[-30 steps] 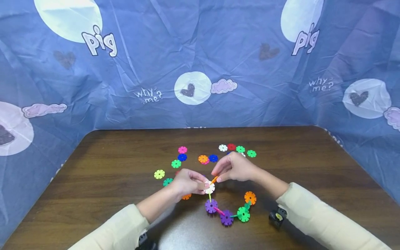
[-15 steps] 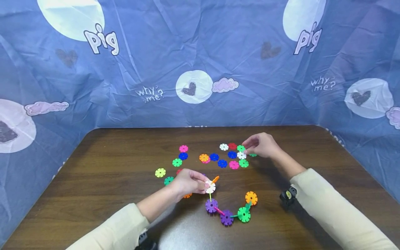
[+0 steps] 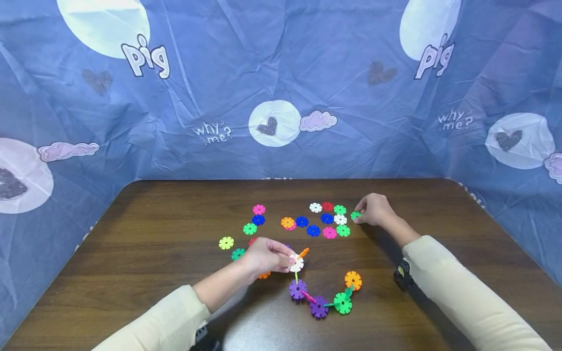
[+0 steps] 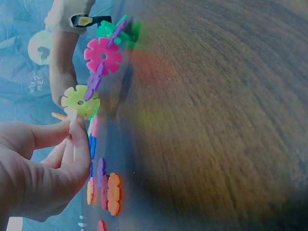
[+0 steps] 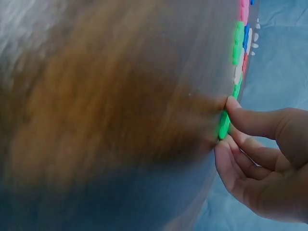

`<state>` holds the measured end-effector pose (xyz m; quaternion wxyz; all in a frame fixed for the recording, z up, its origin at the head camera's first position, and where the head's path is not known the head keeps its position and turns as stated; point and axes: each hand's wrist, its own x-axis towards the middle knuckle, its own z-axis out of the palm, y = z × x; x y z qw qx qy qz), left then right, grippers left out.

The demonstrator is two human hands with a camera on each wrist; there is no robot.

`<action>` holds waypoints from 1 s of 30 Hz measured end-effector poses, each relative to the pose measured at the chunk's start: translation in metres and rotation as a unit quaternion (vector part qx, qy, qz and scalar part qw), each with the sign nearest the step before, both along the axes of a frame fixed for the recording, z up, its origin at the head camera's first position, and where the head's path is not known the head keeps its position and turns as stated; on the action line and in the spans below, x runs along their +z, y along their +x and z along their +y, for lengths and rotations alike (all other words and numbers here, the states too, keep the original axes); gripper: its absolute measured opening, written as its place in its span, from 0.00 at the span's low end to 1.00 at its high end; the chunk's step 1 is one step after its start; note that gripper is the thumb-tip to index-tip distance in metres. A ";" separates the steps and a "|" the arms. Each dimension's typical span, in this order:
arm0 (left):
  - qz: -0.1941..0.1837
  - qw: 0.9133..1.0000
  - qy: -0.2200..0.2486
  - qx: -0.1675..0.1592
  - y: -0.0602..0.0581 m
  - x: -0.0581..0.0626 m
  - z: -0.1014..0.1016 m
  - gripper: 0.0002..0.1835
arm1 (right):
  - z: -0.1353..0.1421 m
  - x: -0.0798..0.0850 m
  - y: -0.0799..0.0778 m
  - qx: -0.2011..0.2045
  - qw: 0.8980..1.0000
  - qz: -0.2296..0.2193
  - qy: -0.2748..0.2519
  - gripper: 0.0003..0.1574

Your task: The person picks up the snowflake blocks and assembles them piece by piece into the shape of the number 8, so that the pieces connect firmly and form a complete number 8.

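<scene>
- Since 0.5 s ago, the right hand (image 3: pixel 375 209) has moved outward from the loose discs (image 3: pixel 313 231) beyond the chain (image 3: pixel 319 307) to a green disc (image 3: pixel 355 215) at their far right, on the table (image 3: pixel 417 209) beyond the chain's right end.
- 1.0 s ago, that hand was at the edge-on orange disc (image 3: pixel 303 253); this disc now stands unaided on the chain's held end, so that joint seems made and the work has probably turned to the next piece.
- The left hand (image 3: pixel 269 256) has stayed put, its thumb and fingers pinching the white disc (image 3: pixel 297 264) at the chain's left end.
- The right hand reaches down past the chain, its thumb and fingertips pinching the green disc at 2 opposite edges. I cannot tell whether it has left the table.
- The 2 hands are well apart, at the chain's left end and beyond its right end.
</scene>
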<state>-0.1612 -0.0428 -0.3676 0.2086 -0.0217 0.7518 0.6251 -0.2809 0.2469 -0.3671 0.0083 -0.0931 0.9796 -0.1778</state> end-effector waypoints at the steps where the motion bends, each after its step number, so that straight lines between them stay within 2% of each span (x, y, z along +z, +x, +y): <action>1: 0.001 1.000 0.000 0.000 0.000 0.000 0.000 0.09 | 0.001 0.000 0.000 -0.011 1.000 -0.002 -0.005 0.17; 3: 0.003 1.000 -0.002 0.000 0.000 0.000 0.000 0.09 | 0.001 0.001 0.002 -0.026 0.999 -0.014 -0.020 0.17; 6: 0.003 1.000 0.000 0.000 0.000 -0.001 0.000 0.09 | 0.001 0.004 0.004 -0.046 0.995 -0.040 -0.073 0.16; 10: 0.001 1.000 0.000 0.003 0.001 -0.002 -0.001 0.09 | -0.002 0.006 0.008 -0.068 0.983 -0.065 -0.157 0.14; 16: 0.011 1.000 -0.004 0.007 0.002 -0.002 -0.002 0.10 | -0.010 0.009 0.018 -0.091 0.978 -0.062 -0.176 0.12; 19: 0.011 1.000 0.000 0.012 0.002 -0.002 -0.002 0.10 | -0.016 0.012 0.024 -0.087 0.975 -0.074 -0.192 0.12; 25: 0.011 1.000 0.002 0.017 0.002 -0.001 -0.002 0.10 | -0.036 0.017 0.037 -0.059 0.952 -0.131 -0.270 0.14; 30: 0.015 1.000 -0.003 0.014 0.001 -0.001 -0.001 0.10 | -0.054 0.021 0.053 -0.043 0.927 -0.180 -0.325 0.15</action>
